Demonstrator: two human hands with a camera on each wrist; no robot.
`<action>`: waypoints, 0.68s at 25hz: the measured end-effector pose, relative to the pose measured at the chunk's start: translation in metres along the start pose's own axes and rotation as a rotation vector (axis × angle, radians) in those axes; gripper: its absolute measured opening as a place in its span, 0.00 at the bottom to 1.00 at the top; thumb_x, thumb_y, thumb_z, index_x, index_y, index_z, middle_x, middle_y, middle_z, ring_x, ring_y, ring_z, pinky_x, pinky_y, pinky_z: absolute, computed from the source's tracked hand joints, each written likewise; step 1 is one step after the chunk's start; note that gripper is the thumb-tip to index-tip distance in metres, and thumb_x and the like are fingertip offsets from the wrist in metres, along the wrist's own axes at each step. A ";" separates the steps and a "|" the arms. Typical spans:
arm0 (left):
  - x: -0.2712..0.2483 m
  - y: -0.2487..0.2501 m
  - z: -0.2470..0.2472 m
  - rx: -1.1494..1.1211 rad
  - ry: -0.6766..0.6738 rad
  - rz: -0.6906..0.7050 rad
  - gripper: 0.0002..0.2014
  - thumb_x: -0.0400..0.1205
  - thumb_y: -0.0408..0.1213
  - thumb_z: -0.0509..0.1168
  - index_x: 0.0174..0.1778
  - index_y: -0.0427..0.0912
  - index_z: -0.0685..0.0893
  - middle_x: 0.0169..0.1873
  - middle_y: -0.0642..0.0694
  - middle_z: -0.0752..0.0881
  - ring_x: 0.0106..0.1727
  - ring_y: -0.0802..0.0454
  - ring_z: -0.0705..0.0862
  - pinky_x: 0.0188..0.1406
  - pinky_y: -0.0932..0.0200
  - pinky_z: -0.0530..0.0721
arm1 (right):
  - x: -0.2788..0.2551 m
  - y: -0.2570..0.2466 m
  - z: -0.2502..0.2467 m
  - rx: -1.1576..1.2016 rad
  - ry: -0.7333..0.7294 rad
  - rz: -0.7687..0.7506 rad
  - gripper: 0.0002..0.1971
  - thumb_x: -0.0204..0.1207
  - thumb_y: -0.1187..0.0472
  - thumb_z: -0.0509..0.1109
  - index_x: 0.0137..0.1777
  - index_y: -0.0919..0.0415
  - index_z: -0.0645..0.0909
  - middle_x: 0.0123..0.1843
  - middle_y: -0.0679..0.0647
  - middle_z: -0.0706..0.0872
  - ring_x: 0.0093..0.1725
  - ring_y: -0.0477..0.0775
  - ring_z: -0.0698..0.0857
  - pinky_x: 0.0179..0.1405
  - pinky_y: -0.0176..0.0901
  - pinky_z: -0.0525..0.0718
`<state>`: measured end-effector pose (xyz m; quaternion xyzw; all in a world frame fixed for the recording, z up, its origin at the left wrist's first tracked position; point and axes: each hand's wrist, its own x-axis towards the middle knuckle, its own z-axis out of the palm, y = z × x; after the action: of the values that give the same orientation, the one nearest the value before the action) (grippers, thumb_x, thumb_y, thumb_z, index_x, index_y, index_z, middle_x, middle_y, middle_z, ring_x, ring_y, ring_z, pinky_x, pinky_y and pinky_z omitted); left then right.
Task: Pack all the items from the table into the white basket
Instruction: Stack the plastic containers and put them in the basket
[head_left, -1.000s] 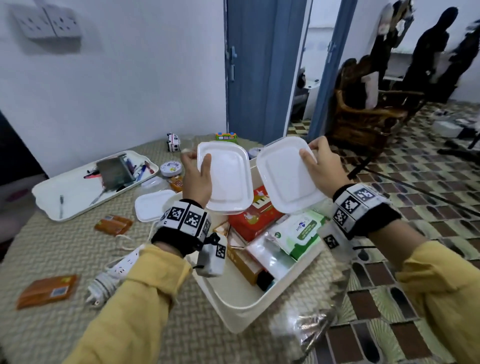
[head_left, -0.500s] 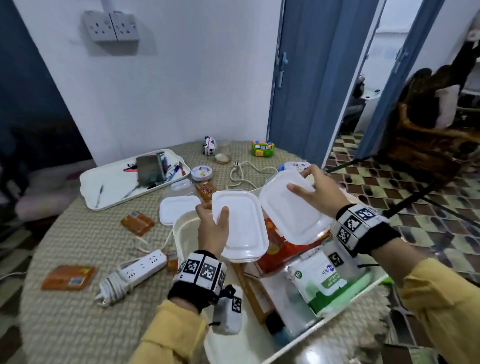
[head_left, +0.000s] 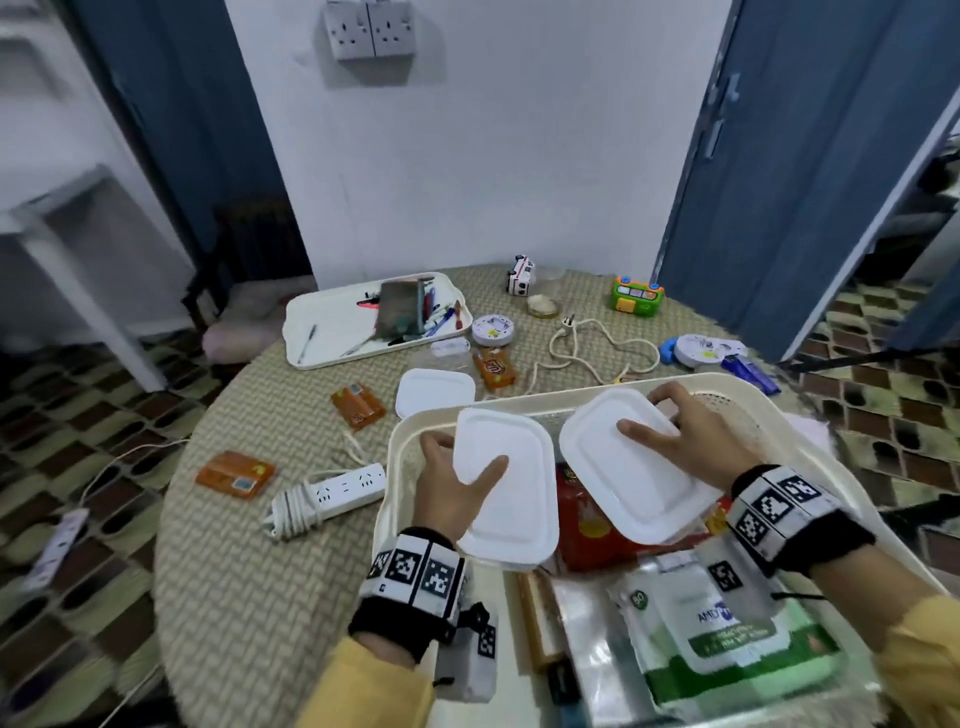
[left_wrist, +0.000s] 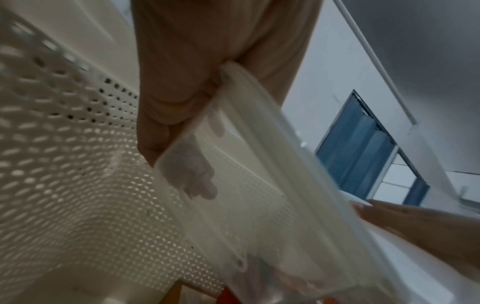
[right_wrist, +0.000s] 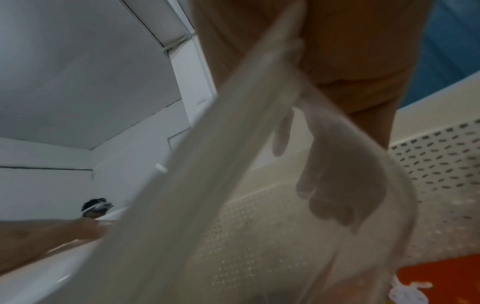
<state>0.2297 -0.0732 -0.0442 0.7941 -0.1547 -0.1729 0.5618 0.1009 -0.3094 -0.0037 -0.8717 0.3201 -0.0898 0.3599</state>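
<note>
The white basket (head_left: 395, 467) stands at the table's near right edge, holding a red box (head_left: 592, 525), a wipes pack (head_left: 717, 623) and other packets. My left hand (head_left: 457, 483) grips a white lidded container (head_left: 506, 483) over the basket's left part, thumb on its lid; the left wrist view shows the fingers under that container (left_wrist: 259, 195). My right hand (head_left: 680, 436) grips a second white container (head_left: 628, 467) above the red box, thumb on the lid; in the right wrist view fingers show through this container (right_wrist: 311, 185), near the basket's perforated wall (right_wrist: 439, 162).
On the round woven table (head_left: 249, 571) lie a white lid (head_left: 435, 393), orange packets (head_left: 358, 405) (head_left: 235, 474) (head_left: 496, 368), a power strip (head_left: 332, 493), a cable (head_left: 597, 348), a white tray (head_left: 332, 322) with pens, round white objects (head_left: 492, 330) (head_left: 704, 349), and toys (head_left: 520, 275) (head_left: 637, 296).
Both hands have lowered the two white containers down into the basket. The view has tilted down and swung left, showing more of the table.
</note>
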 end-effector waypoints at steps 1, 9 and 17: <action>-0.001 -0.005 0.001 -0.007 0.010 -0.027 0.28 0.74 0.43 0.75 0.57 0.43 0.63 0.47 0.53 0.76 0.50 0.50 0.78 0.49 0.57 0.75 | 0.002 0.004 0.001 0.000 -0.034 -0.007 0.23 0.67 0.39 0.75 0.54 0.49 0.71 0.40 0.52 0.85 0.40 0.51 0.84 0.36 0.44 0.80; -0.008 -0.042 0.006 0.278 0.086 -0.081 0.27 0.72 0.48 0.76 0.56 0.44 0.67 0.51 0.36 0.83 0.53 0.37 0.81 0.47 0.47 0.79 | 0.014 0.033 0.003 -0.007 -0.169 -0.034 0.24 0.63 0.40 0.78 0.54 0.47 0.73 0.41 0.54 0.85 0.39 0.49 0.83 0.33 0.42 0.75; -0.012 -0.064 0.035 0.626 0.163 -0.151 0.25 0.81 0.44 0.68 0.71 0.47 0.65 0.52 0.37 0.78 0.51 0.36 0.82 0.44 0.52 0.73 | 0.015 0.035 0.010 0.011 -0.187 -0.127 0.25 0.62 0.40 0.79 0.52 0.47 0.73 0.39 0.54 0.85 0.38 0.50 0.82 0.39 0.48 0.79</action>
<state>0.2064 -0.0767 -0.1143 0.9486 -0.0955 -0.0941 0.2866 0.0995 -0.3321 -0.0364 -0.8929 0.2289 -0.0326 0.3864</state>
